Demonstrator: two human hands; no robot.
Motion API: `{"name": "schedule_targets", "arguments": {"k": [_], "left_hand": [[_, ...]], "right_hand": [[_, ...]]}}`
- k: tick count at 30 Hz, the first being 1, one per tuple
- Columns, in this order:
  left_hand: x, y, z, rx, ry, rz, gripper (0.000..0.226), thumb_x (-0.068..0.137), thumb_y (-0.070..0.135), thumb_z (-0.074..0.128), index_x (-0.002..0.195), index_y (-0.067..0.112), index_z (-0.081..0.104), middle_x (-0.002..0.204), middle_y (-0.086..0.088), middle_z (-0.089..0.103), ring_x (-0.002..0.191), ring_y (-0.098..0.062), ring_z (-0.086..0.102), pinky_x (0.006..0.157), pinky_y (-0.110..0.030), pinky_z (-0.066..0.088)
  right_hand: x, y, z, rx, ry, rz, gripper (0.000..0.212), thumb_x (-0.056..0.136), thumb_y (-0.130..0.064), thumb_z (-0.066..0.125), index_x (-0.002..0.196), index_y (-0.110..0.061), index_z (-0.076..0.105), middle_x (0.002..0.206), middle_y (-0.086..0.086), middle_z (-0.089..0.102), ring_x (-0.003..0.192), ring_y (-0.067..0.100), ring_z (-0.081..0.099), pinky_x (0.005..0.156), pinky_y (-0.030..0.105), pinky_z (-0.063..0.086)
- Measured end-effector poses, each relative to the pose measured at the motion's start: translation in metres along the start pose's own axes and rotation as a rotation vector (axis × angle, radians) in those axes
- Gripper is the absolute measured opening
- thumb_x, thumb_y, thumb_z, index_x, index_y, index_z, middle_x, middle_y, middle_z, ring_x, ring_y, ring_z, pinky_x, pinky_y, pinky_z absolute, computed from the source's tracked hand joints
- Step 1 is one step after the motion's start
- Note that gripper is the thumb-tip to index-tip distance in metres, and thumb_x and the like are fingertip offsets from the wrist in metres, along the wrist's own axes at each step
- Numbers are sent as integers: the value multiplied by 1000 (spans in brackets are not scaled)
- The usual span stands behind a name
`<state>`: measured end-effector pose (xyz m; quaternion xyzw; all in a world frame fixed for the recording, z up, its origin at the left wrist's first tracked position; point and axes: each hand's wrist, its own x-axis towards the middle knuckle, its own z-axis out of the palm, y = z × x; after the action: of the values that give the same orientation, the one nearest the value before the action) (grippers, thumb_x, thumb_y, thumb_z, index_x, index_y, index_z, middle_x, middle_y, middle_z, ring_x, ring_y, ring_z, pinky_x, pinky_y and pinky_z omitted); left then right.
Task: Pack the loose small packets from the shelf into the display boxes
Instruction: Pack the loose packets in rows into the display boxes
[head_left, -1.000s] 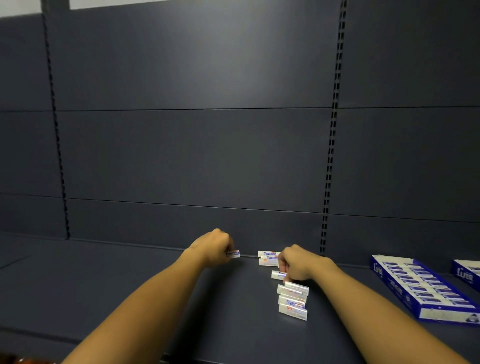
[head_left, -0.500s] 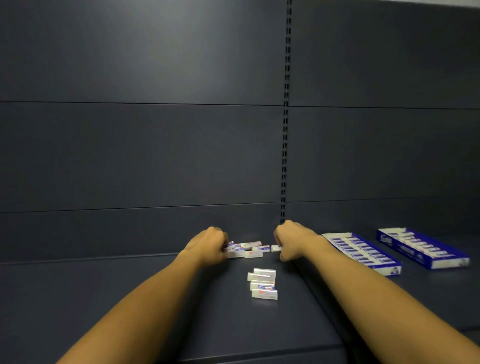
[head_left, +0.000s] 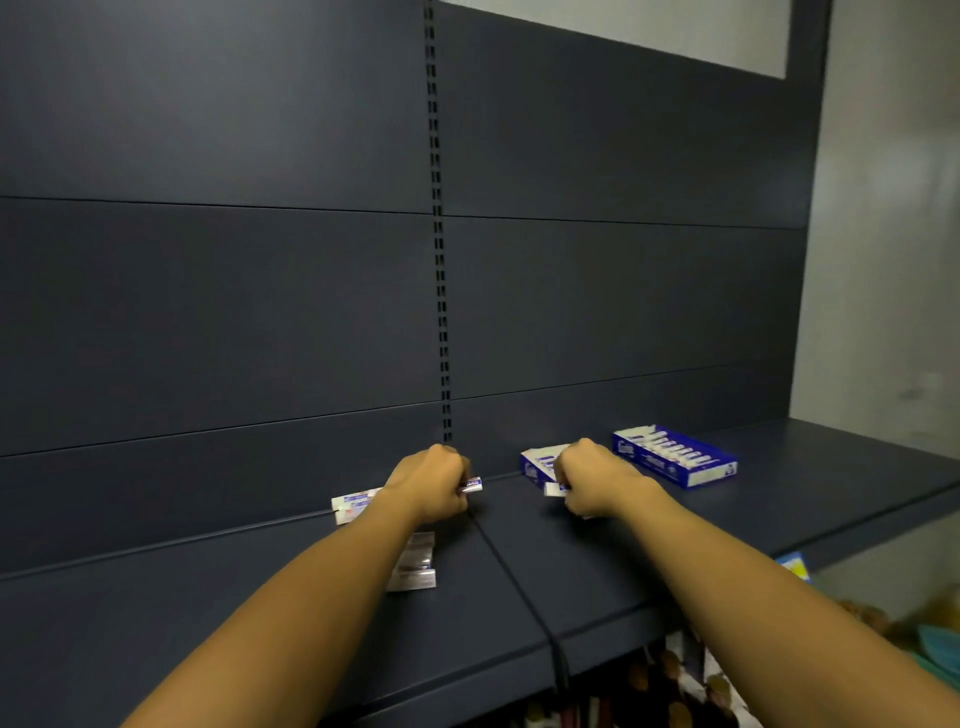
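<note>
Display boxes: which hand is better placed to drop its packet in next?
Right hand: it holds a packet right at the near box; the left hand is farther away.

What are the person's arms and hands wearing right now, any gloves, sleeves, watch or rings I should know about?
Nothing worn shows. The left hand and right hand are bare, with no gloves. Both forearms are bare up to the frame edge, with no sleeve cuffs, watch or wristband in view. The fingers are curled away from the camera, so rings cannot be ruled out.

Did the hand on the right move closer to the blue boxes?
Yes. The right hand was over the loose packets near the slotted upright; now it is rightward, in front of the nearer display box, gripping a packet.
</note>
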<state>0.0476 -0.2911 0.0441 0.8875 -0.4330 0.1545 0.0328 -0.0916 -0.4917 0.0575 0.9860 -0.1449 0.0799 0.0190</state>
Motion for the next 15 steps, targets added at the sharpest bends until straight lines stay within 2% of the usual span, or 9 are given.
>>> {"name": "schedule_targets", "arguments": {"k": [2,5,8,15], "left_hand": [[8,20,-1,9,1,22,21,83,24,64,103,18,68,110,-2,62,93,-27,63,76,-37,55],[18,52,-3,8,11,37,21,84,24,63,104,19,68,111,-2,62,94,-26,63,74,-35,53],[25,83,-5,-8,23,44,20,85,24,62,103,19,68,110,-2,62,94,-25,63,71,-33,50],[31,152,-3,-47,7,25,19,89,31,67,99,15,65,111,-5,63,92,-21,61,69,-31,48]], "right_hand": [[-9,16,-1,8,10,2,18,81,-4,65,97,-12,68,108,10,59,94,30,64,71,35,53],[-22,42,-3,18,22,-1,37,86,-6,64,122,-17,66,124,9,57,109,30,62,88,38,54],[-36,70,-5,6,33,7,30,88,-6,63,116,-14,68,122,9,61,106,29,63,91,42,55],[-77,128,-5,-12,44,18,21,91,-13,65,112,-15,71,115,9,65,104,28,63,86,38,55]]}}
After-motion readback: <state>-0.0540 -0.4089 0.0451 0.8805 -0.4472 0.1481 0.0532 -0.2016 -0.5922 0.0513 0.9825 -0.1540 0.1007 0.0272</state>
